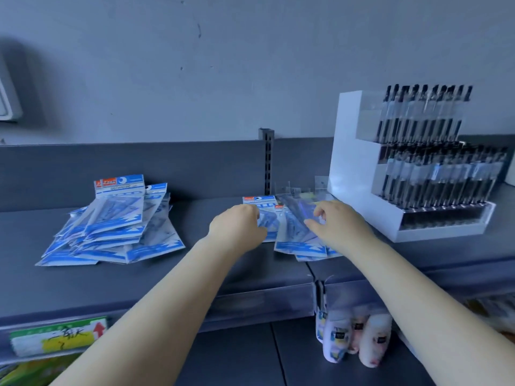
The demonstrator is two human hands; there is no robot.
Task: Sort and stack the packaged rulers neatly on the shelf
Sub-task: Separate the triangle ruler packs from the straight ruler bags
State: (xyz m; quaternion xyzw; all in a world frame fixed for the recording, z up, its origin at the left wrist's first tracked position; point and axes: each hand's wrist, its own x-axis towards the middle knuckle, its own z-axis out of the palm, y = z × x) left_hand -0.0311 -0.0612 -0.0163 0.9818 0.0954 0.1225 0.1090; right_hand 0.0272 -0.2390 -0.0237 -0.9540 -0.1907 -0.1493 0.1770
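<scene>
A loose heap of blue-and-white packaged rulers lies on the grey shelf at the left. A smaller spread of the same packs sits at the middle of the shelf. My left hand rests on that spread's left side, fingers curled over a pack. My right hand is on its right side, fingers pinching a clear pack that lies on top. Whether the left hand truly grips a pack is unclear.
A white tiered display of black pens stands just right of the middle packs. A slotted upright post rises from the back panel. Below the shelf edge hang small white bottles and a green-yellow price tag.
</scene>
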